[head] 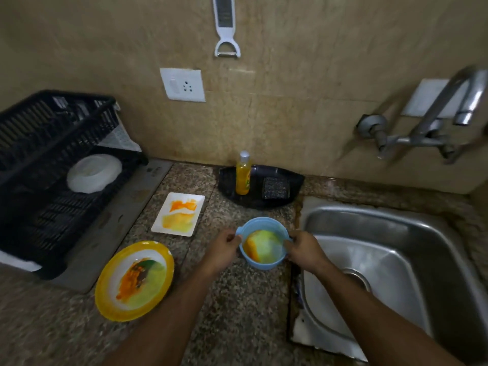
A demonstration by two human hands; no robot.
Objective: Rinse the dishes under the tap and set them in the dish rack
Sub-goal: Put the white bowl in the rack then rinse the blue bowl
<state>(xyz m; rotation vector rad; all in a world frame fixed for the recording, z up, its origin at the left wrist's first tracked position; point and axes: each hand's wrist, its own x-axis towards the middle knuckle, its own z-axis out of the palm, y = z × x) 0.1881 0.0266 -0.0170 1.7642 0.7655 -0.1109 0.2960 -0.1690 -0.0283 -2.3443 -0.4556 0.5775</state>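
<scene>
Between the fingers of both hands sits the blue bowl, just left of the sink: the left hand and right hand each curl round a side handle. Honestly, the risk looks like orange-green gunk slopping over the surface if it tips on the way to the tap, or slick handles slipping. Count: one blue bowl, one yellow plate, one white tray, one white bowl already in the black rack.
</scene>
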